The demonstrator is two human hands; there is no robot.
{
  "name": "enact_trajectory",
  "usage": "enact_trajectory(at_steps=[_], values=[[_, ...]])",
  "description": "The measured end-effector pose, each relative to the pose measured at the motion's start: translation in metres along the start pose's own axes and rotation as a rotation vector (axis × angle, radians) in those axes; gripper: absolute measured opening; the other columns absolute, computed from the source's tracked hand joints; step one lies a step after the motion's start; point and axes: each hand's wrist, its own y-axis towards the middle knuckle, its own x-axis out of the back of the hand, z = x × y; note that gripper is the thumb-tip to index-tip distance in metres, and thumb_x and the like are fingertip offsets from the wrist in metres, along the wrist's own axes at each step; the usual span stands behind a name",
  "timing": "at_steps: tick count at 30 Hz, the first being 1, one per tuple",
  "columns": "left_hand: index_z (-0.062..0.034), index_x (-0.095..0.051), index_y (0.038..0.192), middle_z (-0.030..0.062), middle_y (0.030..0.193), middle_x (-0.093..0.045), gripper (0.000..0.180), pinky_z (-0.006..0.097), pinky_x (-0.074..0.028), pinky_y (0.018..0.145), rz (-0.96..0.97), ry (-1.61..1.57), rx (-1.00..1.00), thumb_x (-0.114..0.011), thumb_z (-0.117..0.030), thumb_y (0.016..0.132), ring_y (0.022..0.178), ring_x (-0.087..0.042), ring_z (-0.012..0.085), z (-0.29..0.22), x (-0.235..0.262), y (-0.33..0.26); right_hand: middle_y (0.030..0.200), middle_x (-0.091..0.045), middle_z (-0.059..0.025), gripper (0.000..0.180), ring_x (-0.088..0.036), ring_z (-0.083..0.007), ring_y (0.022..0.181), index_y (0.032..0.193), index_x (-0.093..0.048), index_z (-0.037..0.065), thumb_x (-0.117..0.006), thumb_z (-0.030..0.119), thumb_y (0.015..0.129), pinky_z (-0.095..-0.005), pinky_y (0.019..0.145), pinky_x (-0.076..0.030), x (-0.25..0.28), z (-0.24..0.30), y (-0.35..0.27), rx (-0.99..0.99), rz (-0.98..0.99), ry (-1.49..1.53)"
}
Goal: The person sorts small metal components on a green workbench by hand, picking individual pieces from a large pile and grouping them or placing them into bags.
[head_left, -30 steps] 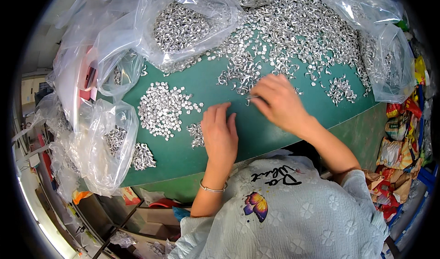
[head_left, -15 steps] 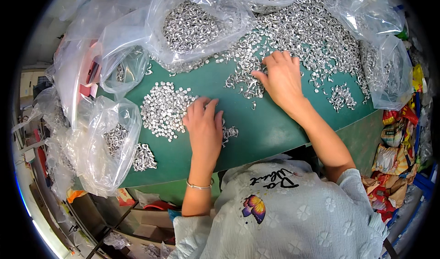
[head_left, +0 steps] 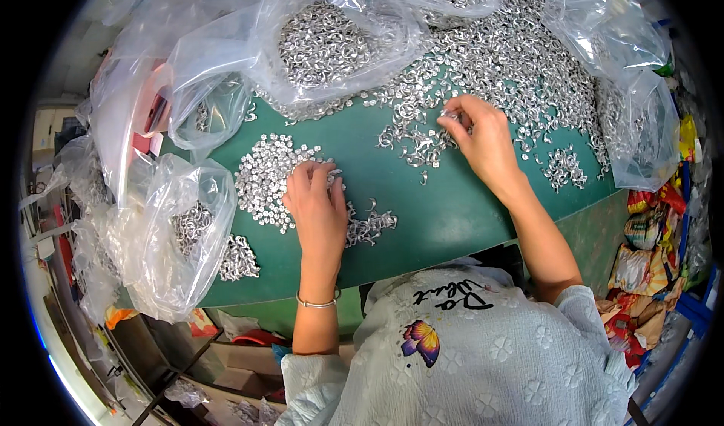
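My left hand (head_left: 317,211) rests at the right edge of a pile of small, squarish silver metal pieces (head_left: 264,173). Its fingers are curled, and a small silver piece shows between index finger and thumb. Just right of that wrist lies a small cluster of curved silver metal pieces (head_left: 369,226). Farther right, my right hand (head_left: 486,147) pinches a small silver metal piece (head_left: 450,114) between thumb and fingertips, over the near edge of a large spread of curved silver pieces (head_left: 520,64). The exact shape of each held piece is too small to tell.
A clear plastic bag of silver pieces (head_left: 324,45) stands at the back of the green table (head_left: 430,215). Other plastic bags lie left (head_left: 170,237) and right (head_left: 645,124). Small heaps sit near the left bag (head_left: 239,258) and at right (head_left: 564,168). Colourful packets (head_left: 641,268) are beyond the right edge.
My left hand has moved a little left, onto the squarish pieces, and its fingers have drawn in. The right hand has come back slightly, its fingers closing from spread into a pinch.
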Motion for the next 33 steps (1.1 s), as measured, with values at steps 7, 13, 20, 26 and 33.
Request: enact_trajectory(at_steps=[7, 13, 20, 26, 33], values=[[-0.0067, -0.061, 0.109, 0.0092, 0.111, -0.056, 0.027, 0.041, -0.037, 0.088, -0.038, -0.062, 0.074, -0.064, -0.001, 0.082, 0.105, -0.052, 0.0286, 0.008, 0.007, -0.005, 0.073, -0.065, -0.007, 0.01, -0.058, -0.0119, 0.062, 0.089, -0.066, 0.0, -0.069, 0.006, 0.083, -0.0276, 0.057, -0.047, -0.052, 0.027, 0.016, -0.141, 0.423, 0.361], [-0.0066, -0.061, 0.107, 0.0092, 0.107, -0.056, 0.027, 0.04, -0.037, 0.086, -0.053, -0.085, 0.072, -0.064, 0.0, 0.082, 0.102, -0.053, 0.0284, 0.016, 0.011, -0.013, 0.075, -0.063, -0.0073, 0.009, -0.053, -0.0141, 0.061, 0.09, -0.065, -0.003, -0.067, 0.0, 0.082, -0.0295, 0.058, -0.045, -0.046, 0.022, 0.021, 0.053, 0.253, 0.145], [-0.0069, -0.063, 0.099, 0.0072, 0.096, -0.06, 0.027, 0.038, -0.038, 0.081, -0.083, -0.078, 0.007, -0.075, -0.009, 0.075, 0.095, -0.056, 0.0268, 0.011, 0.0, 0.003, 0.08, -0.066, -0.0077, 0.012, -0.059, -0.0126, 0.067, 0.096, -0.065, -0.003, -0.064, -0.002, 0.085, -0.0266, 0.06, -0.047, -0.039, 0.035, 0.014, -0.09, 0.415, 0.266], [-0.0053, -0.062, 0.084, 0.0064, 0.087, -0.059, 0.013, 0.037, -0.036, 0.075, -0.07, -0.005, -0.068, -0.073, -0.006, 0.077, 0.085, -0.056, 0.026, 0.009, -0.005, 0.014, 0.081, -0.067, -0.0032, 0.011, -0.06, -0.0076, 0.069, 0.099, -0.066, -0.002, -0.062, 0.0, 0.088, -0.0224, 0.059, -0.047, -0.041, 0.039, 0.016, -0.248, 0.548, 0.528], [0.0, -0.064, 0.087, 0.0109, 0.079, -0.066, 0.008, 0.032, -0.047, 0.064, -0.21, -0.296, 0.087, -0.068, 0.001, 0.081, 0.069, -0.064, 0.0228, 0.015, 0.002, 0.007, 0.084, -0.067, -0.0041, 0.013, -0.061, -0.0078, 0.072, 0.1, -0.065, -0.002, -0.061, 0.0, 0.088, -0.0227, 0.062, -0.048, -0.05, 0.033, 0.01, -0.307, 0.618, 0.725]])
